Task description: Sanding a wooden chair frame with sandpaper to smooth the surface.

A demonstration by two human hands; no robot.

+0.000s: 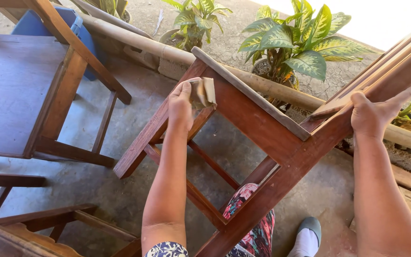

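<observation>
**Sanding a tipped chair, one hand bracing**

Holding the reddish wooden chair (258, 128) tipped over, legs pointing away from the person, so the seat frame's underside and rails face up within reach. It leans across the lap; one leg runs down past the floral-print knee (253, 223).

Left hand (181, 105): fingers clenched around a folded piece of sandpaper (202, 93), pressed against the front leg near the seat rail's corner. Wrist is bent forward, forearm rising nearly straight up from the lap, which puts weight behind the paper.

Right hand (373, 114): wrapped over the top edge of the chair's back post, fingers curled on the far side, thumb on the near face. Arm extended, elbow low. Reads as a brace, stopping the frame from rocking.

Around it: a second wooden chair (34, 90) on the concrete floor (96, 185) at left, a blue bin (41, 24) behind that, potted leafy plants (305, 43) beyond a bamboo pole (262, 85). Grey shoe (310, 226) at the bottom.
</observation>
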